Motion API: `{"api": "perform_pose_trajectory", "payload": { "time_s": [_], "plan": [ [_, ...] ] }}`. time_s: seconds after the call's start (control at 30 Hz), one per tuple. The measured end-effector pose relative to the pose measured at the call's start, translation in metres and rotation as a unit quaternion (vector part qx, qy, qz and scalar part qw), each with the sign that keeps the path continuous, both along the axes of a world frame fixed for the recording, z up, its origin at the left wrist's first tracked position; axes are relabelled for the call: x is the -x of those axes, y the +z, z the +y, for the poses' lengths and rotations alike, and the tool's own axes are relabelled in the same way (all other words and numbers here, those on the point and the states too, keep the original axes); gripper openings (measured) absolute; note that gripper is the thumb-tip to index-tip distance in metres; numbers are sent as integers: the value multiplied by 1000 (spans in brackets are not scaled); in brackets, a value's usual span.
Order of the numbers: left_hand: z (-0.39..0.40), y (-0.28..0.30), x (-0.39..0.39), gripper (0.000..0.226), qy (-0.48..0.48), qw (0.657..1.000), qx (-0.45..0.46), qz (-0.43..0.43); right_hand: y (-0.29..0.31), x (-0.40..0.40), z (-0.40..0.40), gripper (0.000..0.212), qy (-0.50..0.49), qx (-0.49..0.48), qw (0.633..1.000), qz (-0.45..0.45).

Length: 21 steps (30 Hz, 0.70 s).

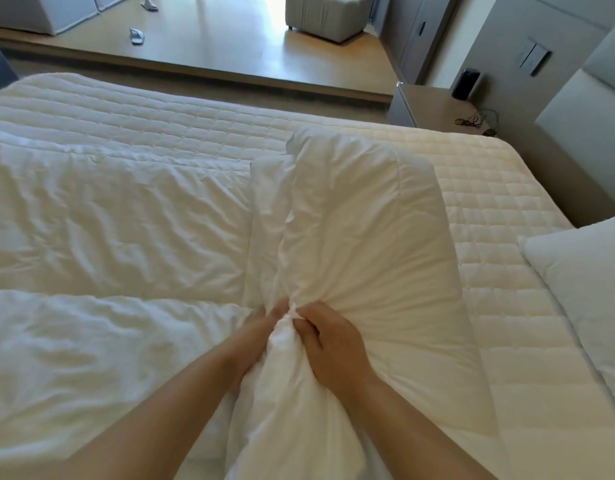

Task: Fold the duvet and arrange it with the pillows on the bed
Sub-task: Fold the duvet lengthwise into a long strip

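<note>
Both the left hand [256, 336] and right hand [328, 344] clench a bunched, wrinkled white duvet [351, 237]. It lies rumpled over the quilted bed [489, 271], near a plump pillow [590, 282].

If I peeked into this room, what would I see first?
You'd first notice two hands, the left hand and right hand, bunching a white pillow together in the middle of the bed. A crumpled white duvet covers the bed's left side, and another pillow lies at the right edge.
</note>
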<state>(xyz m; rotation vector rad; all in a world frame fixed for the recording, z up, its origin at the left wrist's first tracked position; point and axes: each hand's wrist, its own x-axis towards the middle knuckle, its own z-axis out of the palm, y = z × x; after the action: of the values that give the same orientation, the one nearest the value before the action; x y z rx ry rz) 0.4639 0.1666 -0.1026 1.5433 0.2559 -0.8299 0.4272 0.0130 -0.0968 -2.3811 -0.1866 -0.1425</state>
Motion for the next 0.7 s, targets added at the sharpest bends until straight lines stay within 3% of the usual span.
{"api": "perform_pose_trajectory", "payload": {
  "time_s": [0.03,0.07,0.17,0.23,0.33,0.43,0.57,0.63,0.7],
  "plan": [
    [-5,-1,9,39,-8,1000,14,-8,9,0,4,15,-1,-15,1000,-26],
    [-6,-1,14,26,0,1000,25,-11,13,-1,7,12,4,-19,999,-43],
    [4,-4,28,37,19,998,22,56,1,1,10,13,40,59,997,14],
    [20,-3,20,45,14,994,-59,95,-20,5,8,23,56,126,987,77],
    [28,1,-23,64,-17,984,-170,-46,-33,7,13,42,41,132,987,78],
    [27,13,-90,95,84,981,-114,-135,-41,13,19,41,40,116,991,47],
    [3,28,-169,128,118,978,-71,-155,-62,26,28,22,24,105,994,31],
    [-19,36,-188,112,95,959,-70,-257,-80,26,31,16,6,129,992,9],
    [-40,38,-197,83,31,918,-97,-384,-94,20,31,13,-3,144,990,-2]
  ]
}}
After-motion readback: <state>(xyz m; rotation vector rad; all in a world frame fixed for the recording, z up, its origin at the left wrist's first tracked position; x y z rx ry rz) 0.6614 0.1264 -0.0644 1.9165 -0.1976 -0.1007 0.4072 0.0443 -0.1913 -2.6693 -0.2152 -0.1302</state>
